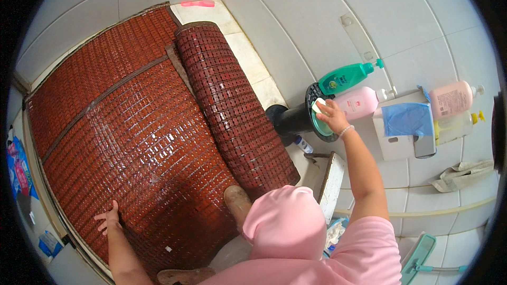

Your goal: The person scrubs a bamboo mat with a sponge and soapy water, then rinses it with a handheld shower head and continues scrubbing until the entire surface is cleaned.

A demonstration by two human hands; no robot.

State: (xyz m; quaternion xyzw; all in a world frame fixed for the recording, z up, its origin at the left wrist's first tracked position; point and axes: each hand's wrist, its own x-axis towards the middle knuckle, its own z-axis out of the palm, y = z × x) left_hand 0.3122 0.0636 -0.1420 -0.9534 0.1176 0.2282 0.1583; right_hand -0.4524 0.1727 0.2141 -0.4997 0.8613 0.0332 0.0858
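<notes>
A wet red-brown mat of small tiles (142,121) covers much of the floor, with dark bands along its edges. Its right part is a thick roll (232,105). My left hand (109,217) is open, fingers spread, at the mat's lower left; whether it touches the mat I cannot tell. At the right, my right hand (331,117) is closed on a small white piece (319,105), whose kind I cannot make out. Under that hand is a light green dish (321,126) on top of a black stool (294,120).
Beside the stool are a green pump bottle (343,79) and a pink pump bottle (358,103). A white box with a blue bag (406,120) is on the tiled wall (296,37). My shoe (237,203) is by the roll. A green squeegee-like tool (418,258) is lower right.
</notes>
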